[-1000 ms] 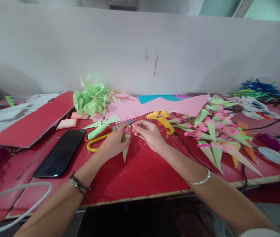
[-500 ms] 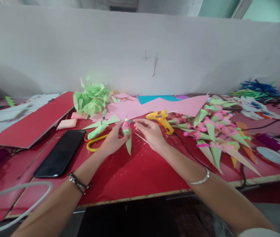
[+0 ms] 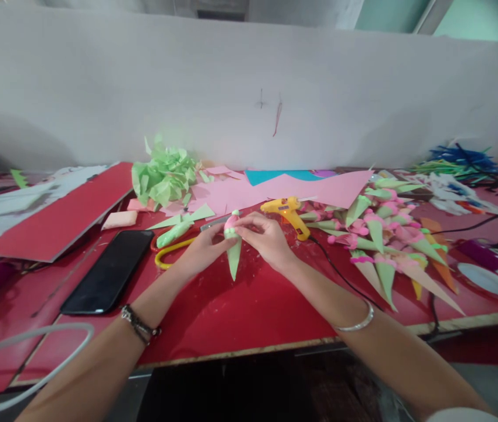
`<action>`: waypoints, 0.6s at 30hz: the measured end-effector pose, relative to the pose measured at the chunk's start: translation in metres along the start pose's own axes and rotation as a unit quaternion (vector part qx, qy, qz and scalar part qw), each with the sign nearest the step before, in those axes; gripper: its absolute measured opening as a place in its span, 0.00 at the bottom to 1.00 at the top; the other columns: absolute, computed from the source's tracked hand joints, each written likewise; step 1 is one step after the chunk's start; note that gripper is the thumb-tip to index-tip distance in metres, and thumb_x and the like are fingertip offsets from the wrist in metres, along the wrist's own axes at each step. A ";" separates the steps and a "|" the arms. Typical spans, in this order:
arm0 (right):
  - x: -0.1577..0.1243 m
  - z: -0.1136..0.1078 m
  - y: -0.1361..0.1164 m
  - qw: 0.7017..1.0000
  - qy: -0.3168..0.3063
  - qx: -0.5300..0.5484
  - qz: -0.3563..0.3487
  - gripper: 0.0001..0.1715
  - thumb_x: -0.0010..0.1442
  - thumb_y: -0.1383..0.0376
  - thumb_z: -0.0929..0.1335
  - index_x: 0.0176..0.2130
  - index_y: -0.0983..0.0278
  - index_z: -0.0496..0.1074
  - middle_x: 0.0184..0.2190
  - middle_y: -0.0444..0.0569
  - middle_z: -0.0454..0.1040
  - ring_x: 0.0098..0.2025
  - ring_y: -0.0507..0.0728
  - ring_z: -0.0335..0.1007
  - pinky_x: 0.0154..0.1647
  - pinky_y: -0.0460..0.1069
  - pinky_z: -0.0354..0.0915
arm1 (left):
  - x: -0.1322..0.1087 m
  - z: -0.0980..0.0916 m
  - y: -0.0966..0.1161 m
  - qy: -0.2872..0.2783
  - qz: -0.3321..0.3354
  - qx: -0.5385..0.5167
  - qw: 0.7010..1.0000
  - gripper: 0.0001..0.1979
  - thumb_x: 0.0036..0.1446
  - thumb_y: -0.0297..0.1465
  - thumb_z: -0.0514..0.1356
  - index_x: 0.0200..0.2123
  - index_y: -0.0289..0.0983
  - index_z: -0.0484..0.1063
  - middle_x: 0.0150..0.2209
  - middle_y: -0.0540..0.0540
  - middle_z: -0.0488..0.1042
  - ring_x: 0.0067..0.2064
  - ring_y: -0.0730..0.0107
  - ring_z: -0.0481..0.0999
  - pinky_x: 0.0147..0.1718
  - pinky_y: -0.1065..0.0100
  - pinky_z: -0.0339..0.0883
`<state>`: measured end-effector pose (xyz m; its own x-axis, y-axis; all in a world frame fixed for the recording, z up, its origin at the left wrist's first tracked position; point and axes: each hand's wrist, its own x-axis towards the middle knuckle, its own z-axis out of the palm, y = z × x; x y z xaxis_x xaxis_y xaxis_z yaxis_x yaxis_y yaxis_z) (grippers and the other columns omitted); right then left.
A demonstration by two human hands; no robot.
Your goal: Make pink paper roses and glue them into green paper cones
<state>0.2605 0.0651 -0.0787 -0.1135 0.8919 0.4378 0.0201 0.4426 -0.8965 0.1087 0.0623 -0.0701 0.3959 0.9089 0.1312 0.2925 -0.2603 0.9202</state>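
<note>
A small paper ice cream cone [image 3: 234, 261] is held upright over the table, its green point downward and its pink top tipped with a green ball. My left hand [image 3: 203, 251] grips it from the left, thumb across the front. From the right, my right hand [image 3: 269, 239] pinches at the pink top and the pale green trim, with the fingers closed there. What lies right under those fingertips is hidden. Just behind the hands is a yellow hot glue gun [image 3: 292, 217], and yellow-handled scissors [image 3: 167, 255] lie left of my left hand.
A pile of finished paper cones [image 3: 385, 234] covers the right side. Green crumpled paper [image 3: 165, 176], pink paper sheets [image 3: 275, 190] and a red board [image 3: 64, 211] lie toward the back. A black phone [image 3: 108, 272] rests at left. The glue gun's cord [image 3: 341, 275] trails behind my right forearm.
My right hand has moved left onto the cone's top, where it was apart before with fingers spread. The cone has shifted slightly right and down in my left hand.
</note>
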 end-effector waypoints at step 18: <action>0.000 0.005 0.006 0.983 0.005 0.148 0.108 0.18 0.46 0.59 0.70 0.39 0.58 0.67 0.36 0.44 0.68 0.40 0.52 0.64 0.42 0.49 0.62 | 0.001 -0.001 -0.001 -0.005 0.033 -0.085 0.996 0.25 0.50 0.34 0.57 0.52 0.34 0.62 0.49 0.42 0.69 0.49 0.60 0.68 0.48 0.59 0.61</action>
<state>0.2560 0.0673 -0.0840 -0.1290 0.9633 0.2352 -0.2474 0.1985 -0.9484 0.1082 0.0633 -0.0703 0.4180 0.8881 0.1912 0.1136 -0.2599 0.9589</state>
